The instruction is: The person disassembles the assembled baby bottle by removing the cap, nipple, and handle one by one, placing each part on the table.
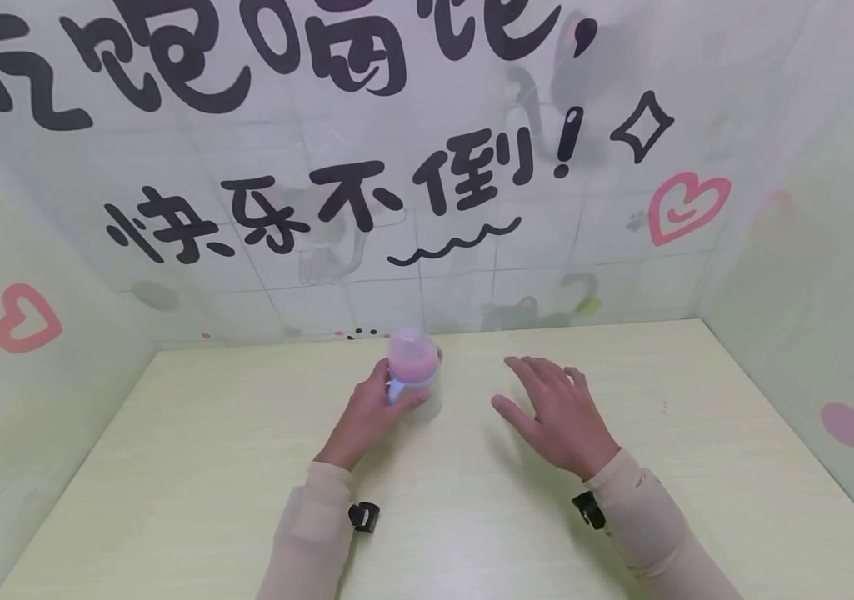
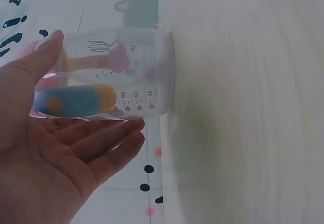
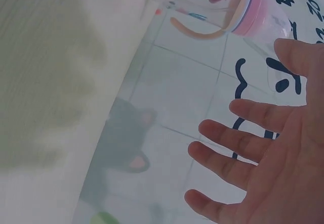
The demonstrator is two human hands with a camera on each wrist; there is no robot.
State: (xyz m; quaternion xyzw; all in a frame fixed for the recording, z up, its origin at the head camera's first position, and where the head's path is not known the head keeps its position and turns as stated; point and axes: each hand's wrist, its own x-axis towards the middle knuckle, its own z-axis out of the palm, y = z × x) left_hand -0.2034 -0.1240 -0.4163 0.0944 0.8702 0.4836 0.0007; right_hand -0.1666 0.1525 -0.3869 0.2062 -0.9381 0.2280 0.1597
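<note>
A clear baby bottle [image 1: 428, 402] with a pink collar, a see-through cap and two side handles stands upright near the back of the table. My left hand [image 1: 368, 417] grips it from the left, with the thumb across the near side by the collar and the fingers behind. The left wrist view shows printed measuring marks on the bottle [image 2: 147, 57] and a blue-orange handle [image 2: 81, 100]. Whether its base touches the tabletop is hard to tell. To the right, apart from the bottle, my right hand [image 1: 561, 417] hovers with fingers spread and holds nothing.
The pale wood-grain table [image 1: 471, 517] is bounded by a back wall [image 1: 367, 300] with large black lettering and by side walls [image 1: 809, 333] with pink decorations. Each sleeve carries a small black device [image 1: 364, 517] at the wrist.
</note>
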